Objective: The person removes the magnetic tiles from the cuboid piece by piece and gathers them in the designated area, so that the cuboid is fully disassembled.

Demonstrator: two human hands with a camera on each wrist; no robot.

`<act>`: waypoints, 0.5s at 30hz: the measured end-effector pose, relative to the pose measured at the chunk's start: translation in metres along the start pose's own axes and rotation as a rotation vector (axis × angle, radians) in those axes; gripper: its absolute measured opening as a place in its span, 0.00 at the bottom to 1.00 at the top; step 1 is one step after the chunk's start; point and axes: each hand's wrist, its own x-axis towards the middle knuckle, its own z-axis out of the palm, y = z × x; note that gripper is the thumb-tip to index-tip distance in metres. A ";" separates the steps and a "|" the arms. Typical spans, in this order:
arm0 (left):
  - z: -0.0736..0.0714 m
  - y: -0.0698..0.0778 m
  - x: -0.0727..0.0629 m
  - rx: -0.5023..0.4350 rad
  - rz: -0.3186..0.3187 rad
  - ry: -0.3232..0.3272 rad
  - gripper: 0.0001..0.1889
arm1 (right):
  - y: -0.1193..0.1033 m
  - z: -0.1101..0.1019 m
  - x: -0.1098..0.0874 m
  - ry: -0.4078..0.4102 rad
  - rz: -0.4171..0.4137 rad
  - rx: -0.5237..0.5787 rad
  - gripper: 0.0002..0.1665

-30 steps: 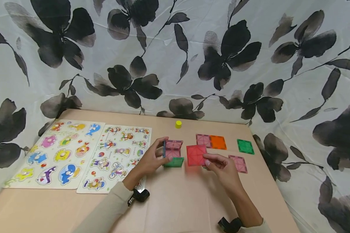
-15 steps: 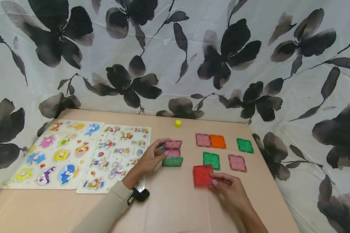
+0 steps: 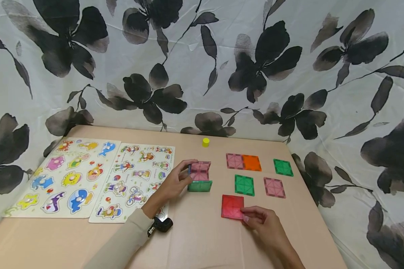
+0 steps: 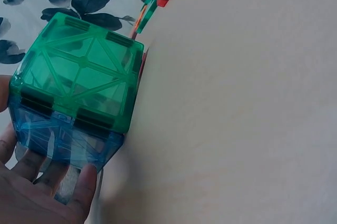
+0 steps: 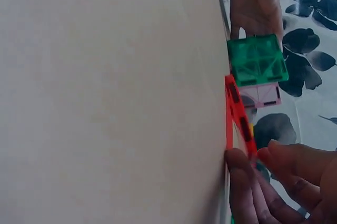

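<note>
My left hand point(image 3: 176, 180) grips a small box-like build of magnetic tiles by its left side. In the left wrist view its green tile point(image 4: 84, 71) faces the camera, and my fingers point(image 4: 84, 190) spread across a blue tile point(image 4: 63, 137). A pink tile point(image 3: 200, 170) shows on top in the head view. My right hand point(image 3: 264, 226) pinches a red magnetic tile point(image 3: 232, 206) at its right edge, low over the table. From the right wrist, two red edges point(image 5: 243, 118) stand in a narrow V beside the tabletop.
Behind the red tile lie a loose green tile point(image 3: 244, 185), a pink tile point(image 3: 274, 188), a joined pink and orange pair point(image 3: 251, 163) and another green tile point(image 3: 283, 167). A yellow peg-like piece point(image 3: 205, 142) stands farther back. Two picture boards point(image 3: 67, 179) cover the left side.
My right hand has brought the red tile away from the build, toward me and down to the table, uncovering the green tile behind. My left hand keeps its grip, nearly still.
</note>
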 end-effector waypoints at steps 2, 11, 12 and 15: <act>0.000 0.001 0.000 -0.004 0.001 -0.002 0.27 | -0.003 0.000 -0.001 0.063 -0.008 -0.112 0.15; -0.001 0.002 0.000 -0.008 0.021 -0.010 0.27 | -0.030 0.007 0.010 0.073 -0.151 -0.194 0.14; -0.001 0.003 0.000 -0.012 0.017 -0.010 0.27 | -0.034 0.010 0.012 0.064 -0.181 -0.197 0.14; 0.000 0.003 0.000 -0.007 0.005 -0.005 0.26 | -0.046 0.021 0.019 0.051 -0.279 -0.217 0.15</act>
